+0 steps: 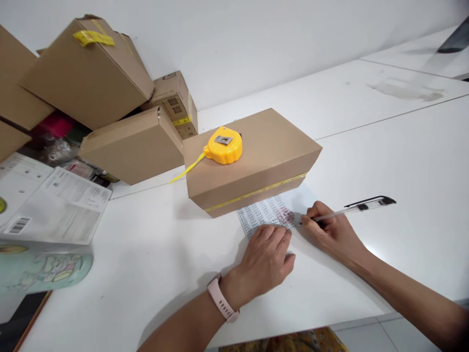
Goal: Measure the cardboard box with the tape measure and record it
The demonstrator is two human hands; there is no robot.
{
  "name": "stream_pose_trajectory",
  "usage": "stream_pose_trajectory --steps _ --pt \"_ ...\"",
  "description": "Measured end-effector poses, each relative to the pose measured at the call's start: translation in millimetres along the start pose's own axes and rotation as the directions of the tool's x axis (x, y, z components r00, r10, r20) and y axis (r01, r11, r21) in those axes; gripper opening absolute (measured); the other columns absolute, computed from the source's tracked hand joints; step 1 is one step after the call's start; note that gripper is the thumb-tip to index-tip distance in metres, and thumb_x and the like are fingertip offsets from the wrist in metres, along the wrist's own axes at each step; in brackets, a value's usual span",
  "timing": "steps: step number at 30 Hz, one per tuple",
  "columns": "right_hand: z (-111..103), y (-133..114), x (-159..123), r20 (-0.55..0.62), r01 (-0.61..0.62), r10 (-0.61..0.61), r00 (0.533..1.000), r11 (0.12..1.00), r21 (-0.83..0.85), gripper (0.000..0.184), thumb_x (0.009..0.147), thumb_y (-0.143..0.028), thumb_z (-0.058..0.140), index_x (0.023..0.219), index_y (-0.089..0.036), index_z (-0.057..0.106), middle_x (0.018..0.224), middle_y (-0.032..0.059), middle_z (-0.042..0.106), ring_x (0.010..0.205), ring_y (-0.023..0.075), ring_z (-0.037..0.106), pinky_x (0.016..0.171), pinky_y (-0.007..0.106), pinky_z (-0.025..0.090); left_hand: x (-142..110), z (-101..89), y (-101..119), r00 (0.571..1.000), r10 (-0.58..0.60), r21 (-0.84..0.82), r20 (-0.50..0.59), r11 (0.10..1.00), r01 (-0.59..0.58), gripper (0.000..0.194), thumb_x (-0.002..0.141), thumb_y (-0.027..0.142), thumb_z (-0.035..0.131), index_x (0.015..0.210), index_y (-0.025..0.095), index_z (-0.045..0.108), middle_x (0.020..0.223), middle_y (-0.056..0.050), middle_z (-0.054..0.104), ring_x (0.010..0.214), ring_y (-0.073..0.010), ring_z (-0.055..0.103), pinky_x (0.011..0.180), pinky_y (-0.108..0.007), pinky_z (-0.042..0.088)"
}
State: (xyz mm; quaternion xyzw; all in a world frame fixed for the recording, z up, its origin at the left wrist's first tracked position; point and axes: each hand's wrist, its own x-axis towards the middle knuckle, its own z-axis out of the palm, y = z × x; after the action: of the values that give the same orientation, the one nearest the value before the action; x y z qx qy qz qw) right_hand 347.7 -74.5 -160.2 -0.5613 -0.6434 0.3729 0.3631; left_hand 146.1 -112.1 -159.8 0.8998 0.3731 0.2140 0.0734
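Pen (pixel 348 210), paper (pixel 262 212), white table (pixel 384 156), white wall (pixel 256 54)

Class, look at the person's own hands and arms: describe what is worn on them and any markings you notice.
Neither the left hand nor the right hand wears a glove, and no sleeve shows on either forearm. The left wrist carries a pale pink wristband with a row of small dark slots. The right wrist is without a band. No markings stand out.

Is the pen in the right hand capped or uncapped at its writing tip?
Uncapped: the pen's bare tip points down at the paper, while its clipped cap sits on the opposite end.
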Motion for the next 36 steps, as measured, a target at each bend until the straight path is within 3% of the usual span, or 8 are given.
stream_pose_trajectory --steps 36 --pt "-1.7 -1.8 1.0 -0.036 0.015 -0.018 0.999 0.996 -0.086 0.026 0.089 -0.035 0.055 0.069 -0.025 0.041 0.058 -0.0037 0.047 0.051 0.0117 0.036 0.045 0.026 0.029 0.6 -2.0 1.2 0.999 0.024 0.009 -0.041 1.0 -0.023 0.035 0.095 0.021 0.053 0.124 0.002 0.057 0.113 -0.015 0.068 0.101 -0.0265 0.058 0.091 -0.04 0.052"
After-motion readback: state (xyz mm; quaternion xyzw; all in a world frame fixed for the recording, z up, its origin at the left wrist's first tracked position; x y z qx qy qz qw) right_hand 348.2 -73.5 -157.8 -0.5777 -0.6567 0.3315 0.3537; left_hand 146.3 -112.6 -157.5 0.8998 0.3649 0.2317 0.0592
